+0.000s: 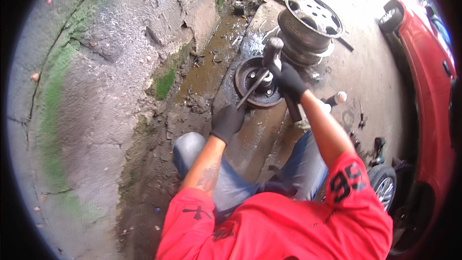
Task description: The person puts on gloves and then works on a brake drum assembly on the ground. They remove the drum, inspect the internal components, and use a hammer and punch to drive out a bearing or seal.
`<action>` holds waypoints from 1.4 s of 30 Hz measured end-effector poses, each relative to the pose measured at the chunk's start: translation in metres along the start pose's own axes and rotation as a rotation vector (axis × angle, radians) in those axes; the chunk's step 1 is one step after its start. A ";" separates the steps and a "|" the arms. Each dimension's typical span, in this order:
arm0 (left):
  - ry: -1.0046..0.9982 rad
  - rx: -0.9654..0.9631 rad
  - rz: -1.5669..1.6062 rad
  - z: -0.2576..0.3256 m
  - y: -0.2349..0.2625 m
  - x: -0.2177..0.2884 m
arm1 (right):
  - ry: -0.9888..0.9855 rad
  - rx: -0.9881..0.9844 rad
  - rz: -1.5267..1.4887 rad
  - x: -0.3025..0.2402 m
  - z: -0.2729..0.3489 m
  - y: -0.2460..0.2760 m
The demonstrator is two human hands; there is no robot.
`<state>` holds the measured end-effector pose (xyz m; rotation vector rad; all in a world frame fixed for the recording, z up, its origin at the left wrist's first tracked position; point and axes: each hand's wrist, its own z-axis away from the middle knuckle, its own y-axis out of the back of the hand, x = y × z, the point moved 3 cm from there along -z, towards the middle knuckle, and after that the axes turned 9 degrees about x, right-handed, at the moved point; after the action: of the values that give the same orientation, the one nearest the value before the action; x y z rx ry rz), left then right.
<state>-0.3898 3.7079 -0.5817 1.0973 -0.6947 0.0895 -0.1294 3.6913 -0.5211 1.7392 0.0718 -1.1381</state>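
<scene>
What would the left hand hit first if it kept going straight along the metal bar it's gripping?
Probably the black brake drum on the wet ground: the left hand holds the bar that points into the drum's centre. Depth is uncertain.

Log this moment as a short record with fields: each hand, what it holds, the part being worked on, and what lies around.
left hand: black-gloved left hand, grip closed on the lower end of a metal bar
right hand: black-gloved right hand, grip closed on a hammer with its head raised
workpiece: dark round brake drum flat on the wet ground; the bar's far end rests on its hub
nearby: silver wheel rim behind the drum; red car at right
ground: wet cracked concrete with moss patches
</scene>
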 end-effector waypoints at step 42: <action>0.127 0.231 0.150 -0.001 0.010 -0.008 | -0.542 -0.258 -1.869 0.077 0.075 0.016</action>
<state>-0.3996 3.7158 -0.5788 1.2476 -0.6632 0.3725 -0.1275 3.5929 -0.5675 0.6740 1.6487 -2.6030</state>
